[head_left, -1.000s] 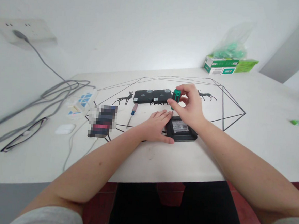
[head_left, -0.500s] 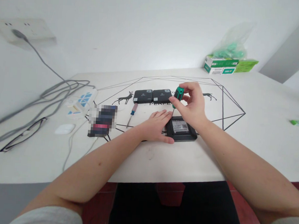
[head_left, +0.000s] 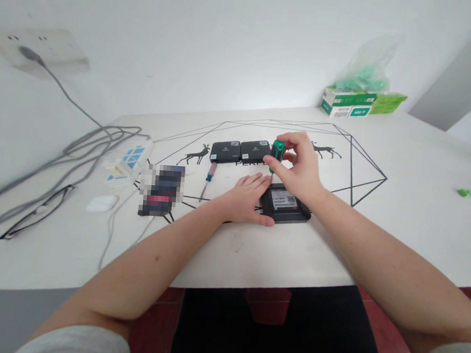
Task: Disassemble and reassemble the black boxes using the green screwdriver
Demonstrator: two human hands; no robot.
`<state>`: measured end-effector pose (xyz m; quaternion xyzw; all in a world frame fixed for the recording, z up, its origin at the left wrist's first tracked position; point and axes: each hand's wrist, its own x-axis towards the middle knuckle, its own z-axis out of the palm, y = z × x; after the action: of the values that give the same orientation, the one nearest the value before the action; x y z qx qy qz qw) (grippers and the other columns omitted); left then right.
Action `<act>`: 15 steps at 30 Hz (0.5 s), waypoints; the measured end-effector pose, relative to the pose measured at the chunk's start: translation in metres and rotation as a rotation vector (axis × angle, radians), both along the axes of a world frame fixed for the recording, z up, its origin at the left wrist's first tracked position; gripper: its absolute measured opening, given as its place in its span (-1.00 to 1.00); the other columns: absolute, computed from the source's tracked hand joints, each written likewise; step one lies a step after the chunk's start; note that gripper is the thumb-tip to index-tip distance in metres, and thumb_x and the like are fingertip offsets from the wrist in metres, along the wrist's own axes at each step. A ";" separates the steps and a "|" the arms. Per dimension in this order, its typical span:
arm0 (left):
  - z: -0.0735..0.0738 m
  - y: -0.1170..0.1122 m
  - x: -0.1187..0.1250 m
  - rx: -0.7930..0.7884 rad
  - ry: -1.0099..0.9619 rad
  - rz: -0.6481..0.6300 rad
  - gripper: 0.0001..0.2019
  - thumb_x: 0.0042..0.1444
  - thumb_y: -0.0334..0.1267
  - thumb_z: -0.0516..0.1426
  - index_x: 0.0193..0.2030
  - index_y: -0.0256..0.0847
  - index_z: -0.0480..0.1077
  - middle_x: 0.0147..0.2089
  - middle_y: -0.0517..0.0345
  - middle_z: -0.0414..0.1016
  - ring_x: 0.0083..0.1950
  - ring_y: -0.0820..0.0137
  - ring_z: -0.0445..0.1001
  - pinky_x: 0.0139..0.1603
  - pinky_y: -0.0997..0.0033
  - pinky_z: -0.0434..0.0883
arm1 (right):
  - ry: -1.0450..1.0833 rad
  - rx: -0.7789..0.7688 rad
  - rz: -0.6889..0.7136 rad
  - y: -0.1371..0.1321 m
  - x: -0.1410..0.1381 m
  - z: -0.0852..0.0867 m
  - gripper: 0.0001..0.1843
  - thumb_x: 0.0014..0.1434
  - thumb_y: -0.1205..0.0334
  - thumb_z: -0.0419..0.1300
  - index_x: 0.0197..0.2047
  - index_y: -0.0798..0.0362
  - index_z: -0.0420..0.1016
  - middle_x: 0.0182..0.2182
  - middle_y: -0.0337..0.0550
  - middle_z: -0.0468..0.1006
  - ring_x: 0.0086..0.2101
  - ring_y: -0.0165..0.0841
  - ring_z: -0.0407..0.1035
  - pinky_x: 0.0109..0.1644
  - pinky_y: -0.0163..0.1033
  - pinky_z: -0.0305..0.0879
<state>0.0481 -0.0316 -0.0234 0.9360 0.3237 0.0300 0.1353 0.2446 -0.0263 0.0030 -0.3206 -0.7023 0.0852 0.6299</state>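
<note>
A black plastic box (head_left: 291,215) with a white label on its upper face lies flat on the table in front of me. My left hand (head_left: 247,201) rests along its left edge, fingers stretched out and thumb at the near left corner. A screwdriver (head_left: 276,153) with a green and black handle is held in my right hand (head_left: 303,162). Its shaft points down at the far left corner of the box; the tip is too small to make out. Beyond the hands, two similar black boxes (head_left: 226,151) sit side by side.
Left of my hand lies a second screwdriver (head_left: 208,179) with a blue and clear handle. Further left are a blurred-out phone-like object (head_left: 162,191), a white mouse (head_left: 102,204), glasses (head_left: 37,214), a power strip (head_left: 131,161) and grey cables. Green-and-white boxes (head_left: 347,102) stand at the back right.
My right hand and the green screwdriver have shifted slightly left and a little lower, with the handle turned somewhat. My left hand and the black box have stayed put.
</note>
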 end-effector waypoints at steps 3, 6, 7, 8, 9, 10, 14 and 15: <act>0.000 0.000 -0.001 0.001 -0.009 -0.002 0.36 0.03 0.69 0.05 0.65 -0.43 -0.15 0.66 -0.46 -0.12 0.67 -0.30 -0.17 0.60 -0.27 -0.14 | -0.003 -0.007 -0.008 -0.001 0.000 0.001 -0.59 0.22 0.08 0.38 0.09 -0.13 0.41 -0.09 -0.16 0.46 -0.18 -0.29 0.40 -0.24 -0.15 0.55; -0.001 0.000 0.000 0.003 -0.007 0.000 0.36 0.04 0.68 0.06 0.64 -0.44 -0.15 0.66 -0.48 -0.13 0.66 -0.30 -0.16 0.60 -0.27 -0.14 | -0.010 -0.003 -0.005 -0.001 0.001 0.001 -0.58 0.22 0.08 0.39 0.10 -0.13 0.41 -0.08 -0.16 0.46 -0.18 -0.30 0.40 -0.24 -0.15 0.55; -0.001 0.000 0.000 0.004 -0.005 0.001 0.36 0.04 0.67 0.07 0.64 -0.44 -0.15 0.66 -0.48 -0.13 0.66 -0.31 -0.16 0.60 -0.27 -0.13 | -0.013 -0.001 -0.006 -0.001 0.001 0.001 -0.58 0.22 0.08 0.39 0.10 -0.13 0.41 -0.08 -0.16 0.46 -0.17 -0.30 0.40 -0.24 -0.15 0.55; -0.001 0.000 0.000 0.005 -0.004 0.002 0.36 0.04 0.67 0.07 0.64 -0.43 -0.15 0.66 -0.47 -0.12 0.66 -0.31 -0.16 0.60 -0.28 -0.13 | -0.016 -0.001 -0.010 -0.001 0.001 0.001 -0.58 0.22 0.07 0.38 0.10 -0.13 0.41 -0.08 -0.16 0.46 -0.17 -0.29 0.40 -0.24 -0.15 0.55; -0.001 0.000 0.000 0.006 -0.004 0.002 0.35 0.04 0.67 0.07 0.65 -0.41 -0.16 0.66 -0.46 -0.12 0.66 -0.31 -0.16 0.59 -0.28 -0.12 | -0.018 -0.001 -0.013 -0.001 0.001 0.001 -0.58 0.23 0.06 0.38 0.10 -0.13 0.41 -0.08 -0.15 0.46 -0.17 -0.29 0.40 -0.24 -0.15 0.55; 0.000 0.000 0.000 0.007 -0.004 0.001 0.35 0.04 0.67 0.07 0.65 -0.39 -0.16 0.66 -0.45 -0.12 0.66 -0.31 -0.16 0.59 -0.29 -0.12 | -0.020 -0.003 -0.015 -0.001 0.001 0.001 -0.59 0.23 0.06 0.38 0.10 -0.13 0.41 -0.08 -0.15 0.46 -0.17 -0.29 0.40 -0.25 -0.15 0.55; 0.000 0.000 0.000 0.004 -0.010 -0.005 0.35 0.03 0.69 0.06 0.65 -0.38 -0.15 0.66 -0.45 -0.11 0.66 -0.32 -0.15 0.59 -0.29 -0.11 | -0.026 -0.011 -0.011 -0.001 0.001 0.001 -0.59 0.24 0.04 0.37 0.10 -0.13 0.41 -0.08 -0.15 0.46 -0.18 -0.29 0.41 -0.25 -0.15 0.55; 0.000 0.000 0.000 0.002 -0.012 -0.004 0.36 0.02 0.69 0.06 0.65 -0.38 -0.14 0.66 -0.45 -0.11 0.66 -0.31 -0.15 0.59 -0.28 -0.12 | -0.023 -0.010 -0.012 -0.001 0.001 0.001 -0.59 0.24 0.03 0.37 0.10 -0.13 0.41 -0.08 -0.15 0.46 -0.18 -0.30 0.41 -0.25 -0.16 0.55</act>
<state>0.0484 -0.0312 -0.0237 0.9366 0.3208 0.0358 0.1362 0.2455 -0.0276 0.0041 -0.3291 -0.7071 0.0814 0.6206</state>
